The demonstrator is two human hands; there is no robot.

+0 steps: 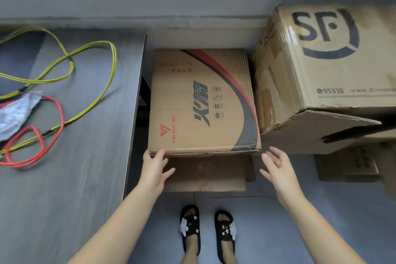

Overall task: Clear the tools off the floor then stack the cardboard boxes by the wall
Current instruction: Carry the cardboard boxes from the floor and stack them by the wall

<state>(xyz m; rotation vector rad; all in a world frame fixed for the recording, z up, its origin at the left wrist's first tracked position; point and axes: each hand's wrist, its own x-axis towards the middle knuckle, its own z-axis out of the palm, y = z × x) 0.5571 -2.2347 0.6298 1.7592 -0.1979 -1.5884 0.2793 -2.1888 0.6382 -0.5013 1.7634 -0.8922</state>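
Note:
A brown cardboard box with red and black print and the words MICRO-ATX [203,100] lies against the grey wall, on top of a plainer box [205,173] beneath it. My left hand [154,169] touches the printed box's near left corner with straight fingers. Spread open, my right hand [276,169] hovers just off its near right corner and holds nothing. A large SF-marked cardboard box [325,66] stands tilted to the right, with a loose flap [317,130] at its bottom.
A dark grey table [75,135] on the left carries yellow cables [92,53], a red cable [55,118] and a crumpled plastic bag [15,111]. A small carton [347,165] sits under the SF box. My feet in black slippers [207,229] stand on the grey floor.

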